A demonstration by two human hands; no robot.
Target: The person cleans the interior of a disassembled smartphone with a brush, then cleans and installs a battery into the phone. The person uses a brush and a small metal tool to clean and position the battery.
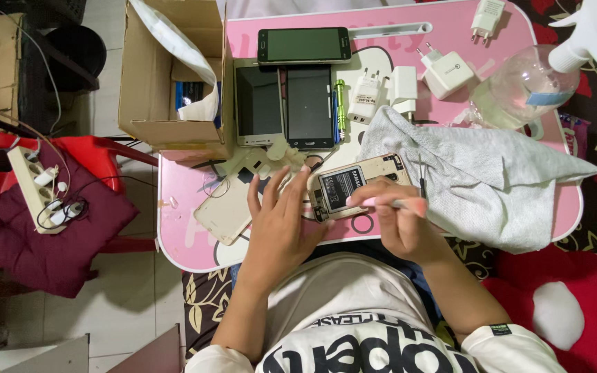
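Pink tool pinched in right hand, tip on backless gold phone; left hand, fingers spread flat, braces phone's edge.

We note a white short-sleeved shirt, large black block lettering across the chest, a small dark tag at one sleeve hem. Forearms bare; left hand and right hand ungloved.

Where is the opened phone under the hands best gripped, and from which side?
Probably by its two long edges, from the left end. The opened phone lies flat, back up, and the left hand already steadies that end. The right hand works over the middle with a pink tool, so coming in from the left avoids it.
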